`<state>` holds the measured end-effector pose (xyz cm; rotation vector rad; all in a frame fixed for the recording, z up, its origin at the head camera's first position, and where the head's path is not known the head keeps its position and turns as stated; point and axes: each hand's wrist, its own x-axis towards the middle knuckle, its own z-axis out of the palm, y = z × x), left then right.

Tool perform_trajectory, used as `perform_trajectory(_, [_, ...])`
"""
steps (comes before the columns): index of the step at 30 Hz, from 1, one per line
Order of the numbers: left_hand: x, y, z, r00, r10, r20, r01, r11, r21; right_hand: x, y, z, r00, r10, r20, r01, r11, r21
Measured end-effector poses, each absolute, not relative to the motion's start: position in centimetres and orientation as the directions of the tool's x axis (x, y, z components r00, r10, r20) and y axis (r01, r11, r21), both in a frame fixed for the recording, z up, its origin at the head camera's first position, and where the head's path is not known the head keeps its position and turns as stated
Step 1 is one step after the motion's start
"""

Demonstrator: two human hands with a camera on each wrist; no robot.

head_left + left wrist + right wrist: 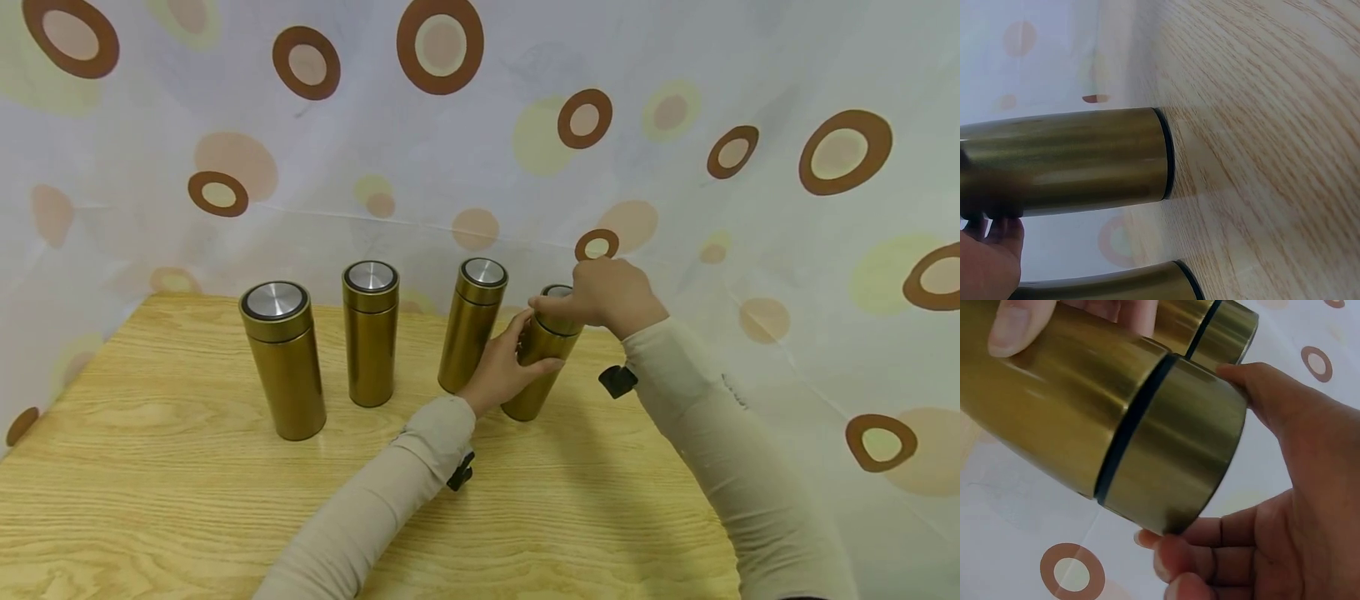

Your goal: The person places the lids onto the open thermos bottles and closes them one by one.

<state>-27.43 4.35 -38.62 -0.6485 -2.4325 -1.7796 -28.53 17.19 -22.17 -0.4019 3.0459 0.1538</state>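
Observation:
Four would exceed the count, so several gold flasks stand in a row; the rightmost flask (537, 375) has both hands on it. My left hand (501, 367) holds its body, thumb across the front and fingers behind. Around its silver-topped lid (1175, 444) curls my right hand (611, 296), thumb on one side and fingers on the other. A dark ring separates lid and body in the right wrist view. The flask's base (1163, 156) is at the tabletop in the left wrist view. Just left stands another gold flask (471, 333), close by the left hand.
Two more gold flasks, one in the middle (371, 350) and one at the left (288, 375), stand upright on the wooden table (187, 500). A white curtain with brown and orange circles (442, 150) hangs behind and to the right.

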Motion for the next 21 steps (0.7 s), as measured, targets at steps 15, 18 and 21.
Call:
perform_trajectory(15, [-27.5,4.2,-38.7,-0.903,0.297,0.310,0.387,0.251,0.887,-28.1,17.0,-22.3,-0.976,-0.200,-0.082,-0.208,0.973,0.103])
perform_trajectory(18, [-27.6,4.2,-38.7,-0.900,0.306,0.311,0.390,0.248,0.887,-28.0,17.4,-21.8,-0.966,-0.219,-0.139,-0.227,0.973,0.044])
perform_trajectory(21, [-27.6,4.2,-38.6,-0.900,0.311,0.306,0.387,0.244,0.889,-28.1,18.1,-21.3,-0.928,-0.315,-0.198,-0.310,0.949,-0.056])
